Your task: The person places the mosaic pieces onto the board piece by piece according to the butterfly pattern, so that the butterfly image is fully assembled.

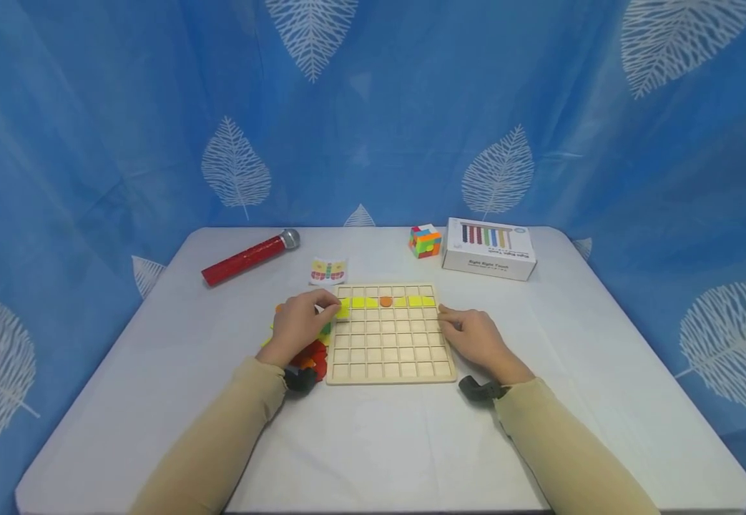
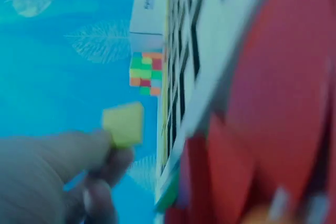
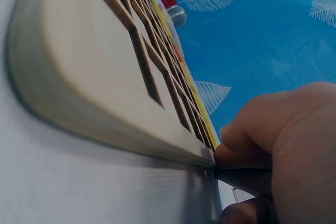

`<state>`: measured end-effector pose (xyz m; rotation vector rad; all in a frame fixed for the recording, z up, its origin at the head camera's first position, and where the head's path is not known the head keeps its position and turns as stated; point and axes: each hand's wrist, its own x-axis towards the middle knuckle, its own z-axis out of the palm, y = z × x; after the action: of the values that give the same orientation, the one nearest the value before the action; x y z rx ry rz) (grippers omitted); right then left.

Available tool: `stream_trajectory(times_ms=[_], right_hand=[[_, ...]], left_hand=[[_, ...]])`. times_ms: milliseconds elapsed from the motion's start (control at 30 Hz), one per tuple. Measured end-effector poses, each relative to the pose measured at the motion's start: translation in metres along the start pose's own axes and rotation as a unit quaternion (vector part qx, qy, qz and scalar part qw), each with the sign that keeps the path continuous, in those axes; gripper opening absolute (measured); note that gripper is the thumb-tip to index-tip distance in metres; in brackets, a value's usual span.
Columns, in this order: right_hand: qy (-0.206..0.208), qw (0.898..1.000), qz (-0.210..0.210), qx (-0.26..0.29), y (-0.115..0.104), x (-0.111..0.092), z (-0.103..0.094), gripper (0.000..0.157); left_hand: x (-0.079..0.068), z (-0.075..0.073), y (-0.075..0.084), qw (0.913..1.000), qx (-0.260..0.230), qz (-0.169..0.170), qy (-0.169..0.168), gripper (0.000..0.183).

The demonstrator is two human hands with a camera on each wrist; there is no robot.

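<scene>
While the left hand (image 1: pixel 298 323) pinches a small yellow piece (image 2: pixel 124 124) between thumb and fingers, the right hand (image 1: pixel 478 337) grips the right edge of the gridded wooden board (image 1: pixel 390 355) with bent fingers. The hands are apart, one on either side of the board, which lies flat near the middle of the bench (image 1: pixel 347 443), its near and far edges roughly parallel to the bench's.

The relation that matters most, I judge, is between the held piece and the left end of the second row from the board's far edge. That row, its long axis running left to right, carries yellow tiles (image 1: pixel 415 301) on both sides of an orange disc (image 1: pixel 386 302). The piece is right at this left end, so the left hand is much the nearer; whether another tile lies beneath it I cannot tell.

A heap of coloured pieces (image 1: pixel 311 357) lies just beside the board's left edge, partly under the left hand. A printed card (image 1: pixel 328 270) lies just beyond the board's far left corner, toward the bench's far edge.
</scene>
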<state>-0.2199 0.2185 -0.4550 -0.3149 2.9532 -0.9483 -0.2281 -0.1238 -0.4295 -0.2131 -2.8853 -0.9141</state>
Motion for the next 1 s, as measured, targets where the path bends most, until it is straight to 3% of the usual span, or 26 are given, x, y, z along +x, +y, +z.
stream_trajectory(times_ms=[133,367,567,767,900,1000], right_hand=[[-0.001,1.0,0.001,0.002,-0.002,0.0,0.0,0.035],[0.001,1.0,0.002,0.001,-0.001,0.0,0.0,0.034],[0.003,1.0,0.003,-0.003,-0.001,0.0,0.001,0.034],[0.001,1.0,0.004,-0.001,-0.001,0.002,0.002,0.035],[0.002,1.0,0.008,-0.002,0.0,0.001,0.002,0.035],[0.0,1.0,0.007,-0.006,0.0,0.0,0.002,0.035]], left_hand=[[0.003,0.008,-0.004,0.9998,0.009,0.007,0.018,0.018],[0.007,0.015,-0.01,0.9985,0.05,0.019,-0.015,0.019],[0.008,0.017,-0.008,0.9953,0.093,0.021,-0.016,0.025],[0.007,0.015,-0.006,0.9886,0.14,0.051,-0.023,0.027],[0.006,0.013,-0.004,0.9877,0.14,0.063,-0.031,0.026],[0.004,0.01,-0.005,0.993,0.11,0.032,-0.026,0.027]])
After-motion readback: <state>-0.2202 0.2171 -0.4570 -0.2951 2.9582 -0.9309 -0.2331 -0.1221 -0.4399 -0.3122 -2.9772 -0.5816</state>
